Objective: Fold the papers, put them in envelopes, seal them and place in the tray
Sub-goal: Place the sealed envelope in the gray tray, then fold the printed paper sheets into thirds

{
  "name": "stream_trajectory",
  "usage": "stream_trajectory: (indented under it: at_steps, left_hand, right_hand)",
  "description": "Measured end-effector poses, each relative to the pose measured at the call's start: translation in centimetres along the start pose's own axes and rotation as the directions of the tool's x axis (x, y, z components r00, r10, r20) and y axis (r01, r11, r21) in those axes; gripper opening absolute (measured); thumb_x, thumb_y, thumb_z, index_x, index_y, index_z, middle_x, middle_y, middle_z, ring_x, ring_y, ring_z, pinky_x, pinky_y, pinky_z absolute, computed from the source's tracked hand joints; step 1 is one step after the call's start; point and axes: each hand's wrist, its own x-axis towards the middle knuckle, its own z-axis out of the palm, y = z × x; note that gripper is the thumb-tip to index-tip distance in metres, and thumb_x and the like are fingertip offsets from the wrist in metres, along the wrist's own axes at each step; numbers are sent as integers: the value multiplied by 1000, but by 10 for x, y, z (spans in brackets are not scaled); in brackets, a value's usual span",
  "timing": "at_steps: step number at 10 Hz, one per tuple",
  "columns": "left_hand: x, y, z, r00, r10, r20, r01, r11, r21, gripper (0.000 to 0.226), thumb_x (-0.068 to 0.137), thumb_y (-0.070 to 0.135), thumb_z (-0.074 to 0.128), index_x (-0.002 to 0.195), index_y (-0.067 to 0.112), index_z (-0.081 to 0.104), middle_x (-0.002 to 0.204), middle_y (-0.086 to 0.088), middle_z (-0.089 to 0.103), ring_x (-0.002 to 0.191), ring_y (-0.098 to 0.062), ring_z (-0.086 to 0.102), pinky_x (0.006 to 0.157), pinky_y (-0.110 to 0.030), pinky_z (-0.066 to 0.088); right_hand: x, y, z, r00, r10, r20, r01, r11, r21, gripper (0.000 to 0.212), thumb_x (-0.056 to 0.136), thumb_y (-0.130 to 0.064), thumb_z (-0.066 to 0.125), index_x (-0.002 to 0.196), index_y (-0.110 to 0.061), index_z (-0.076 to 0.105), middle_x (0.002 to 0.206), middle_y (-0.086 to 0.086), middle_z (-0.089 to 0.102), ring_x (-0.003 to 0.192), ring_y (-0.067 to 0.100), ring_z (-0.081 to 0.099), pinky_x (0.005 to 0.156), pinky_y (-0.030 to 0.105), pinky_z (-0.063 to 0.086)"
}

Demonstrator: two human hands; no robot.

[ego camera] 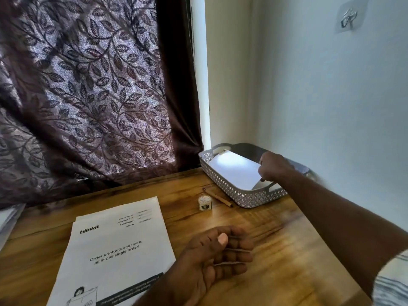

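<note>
Papers [117, 246] flat on table [276, 250]. Left hand [212, 255] beside them, fingers loose, holding nothing. 1 envelope [234, 171] in tray [223, 184], right hand [272, 166] pinching its edge. Risk: sloppy release leaves envelope propped on rim, sliding out.

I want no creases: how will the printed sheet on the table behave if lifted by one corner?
The printed sheet looks thin and lies flat, so it probably droops. It seems light and may slide on the smooth wooden table.
</note>
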Motion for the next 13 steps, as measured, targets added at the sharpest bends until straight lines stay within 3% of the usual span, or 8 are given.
stream_trajectory:
  at_steps: [3, 5, 6, 7, 8, 10, 11, 13]
  left_hand:
    - [3, -5, -2, 1000, -2, -25, 4, 998, 60, 53, 87, 30, 66, 135, 9, 57, 132, -22, 64, 124, -40, 60, 103, -52, 49]
    - [4, -10, -6, 1000, 14, 11, -15, 998, 56, 47, 87, 33, 71, 131, 18, 64, 135, -20, 63, 126, -38, 60, 101, -47, 50]
    - [4, -6, -7, 999, -7, 33, 7, 1000, -4, 68, 74, 32, 87, 133, 12, 61, 133, -23, 63, 122, -39, 62, 96, -44, 54]
    - [3, -3, -6, 998, -24, 50, 26, 999, -38, 86, 64, 29, 95, 137, 8, 54, 131, -25, 63, 120, -39, 63, 96, -44, 55]
    - [-1, -3, -5, 998, 3, 66, 0, 999, -37, 80, 69, 27, 92, 137, 7, 55, 132, -24, 63, 123, -40, 61, 101, -45, 52]
    - [-11, 8, -14, 984, 180, -8, -180, 982, -50, 52, 84, 30, 77, 127, 3, 65, 129, -29, 62, 119, -40, 63, 98, -43, 54]
    - [-20, 24, -30, 937, 313, -158, -322, 946, -36, 41, 88, 25, 64, 122, 1, 68, 123, -30, 66, 111, -37, 68, 94, -42, 58]
    - [-54, 41, -61, 821, 477, -314, -495, 868, 26, 34, 88, 25, 62, 110, 2, 73, 109, -28, 71, 101, -35, 72, 84, -37, 60]
  right_hand:
    - [-5, -2, 15, 999, 29, 20, -26, 988, -150, 17, 84, 0, 56, 75, -14, 50, 116, 18, 70, 111, 38, 64, 104, 56, 43]
    - [-9, -3, 11, 997, 71, 10, -68, 982, -174, 24, 88, -3, 57, 110, -9, 64, 128, 16, 65, 121, 36, 59, 107, 54, 42]
    - [-13, -3, 10, 999, 47, -21, -49, 988, -145, 18, 90, -3, 52, 102, -12, 63, 125, 16, 66, 118, 35, 60, 105, 52, 43]
    - [-17, -2, 6, 998, 1, -61, -9, 993, -119, 24, 90, -7, 50, 107, -17, 64, 119, 10, 68, 114, 31, 60, 103, 48, 37]
    - [-26, -10, 5, 986, -101, -131, 94, 994, -55, 28, 88, -11, 51, 110, -21, 66, 114, 6, 70, 110, 28, 60, 99, 45, 34]
    - [-76, -57, 20, 791, -411, -453, 478, 878, 37, 11, 90, -15, 62, 88, -18, 73, 89, 5, 76, 85, 30, 69, 79, 35, 45]
    - [-109, -83, 35, 739, -491, -461, 588, 804, 88, 6, 84, -13, 64, 80, -11, 68, 78, 11, 71, 73, 36, 66, 71, 41, 52]
    - [-164, -120, 85, 780, -566, -267, 612, 779, 136, 7, 86, -13, 58, 80, -13, 61, 81, 12, 68, 73, 32, 62, 57, 35, 39]
